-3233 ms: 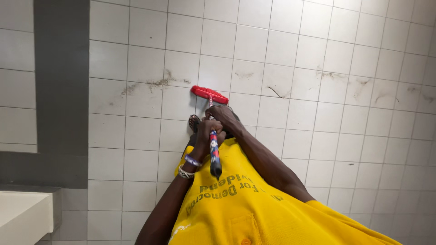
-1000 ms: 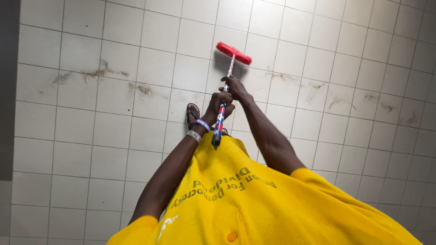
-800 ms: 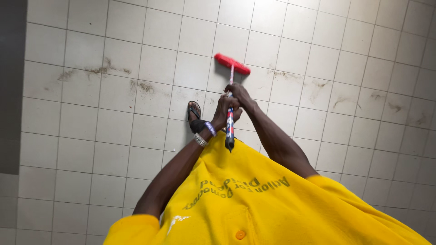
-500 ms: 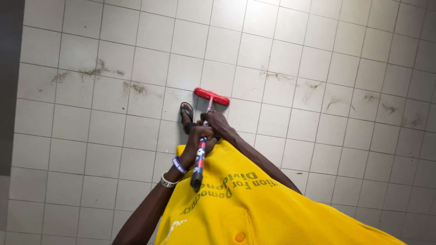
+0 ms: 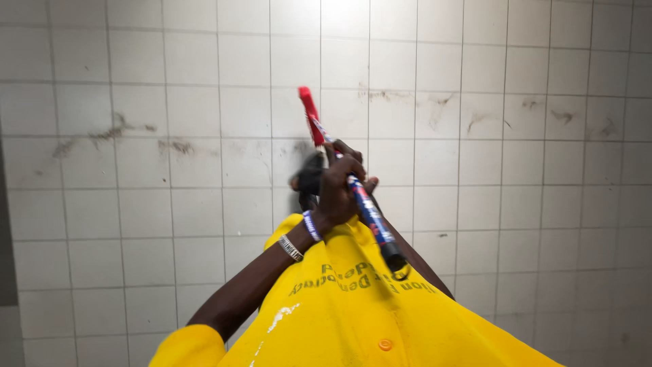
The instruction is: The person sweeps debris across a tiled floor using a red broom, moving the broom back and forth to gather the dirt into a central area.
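Note:
I look down at a white tiled floor. Both my hands grip the long blue-and-red patterned handle of a floor squeegee. Its red head rests on the tiles in front of me, turned nearly edge-on. My left hand, with a silver bracelet and a purple band on the wrist, wraps the handle from the left. My right hand holds the handle just beyond it, mostly hidden, only its fingers showing. The handle's black end points back at my yellow shirt.
My foot in a dark sandal stands on the tiles just left of my hands. Dark smears mark the floor at the left and at the upper right. A grey strip runs along the left edge.
The red head has swung from lying crosswise to nearly edge-on and sits farther out from my hands. Both hands have stayed on the handle through the strokes.

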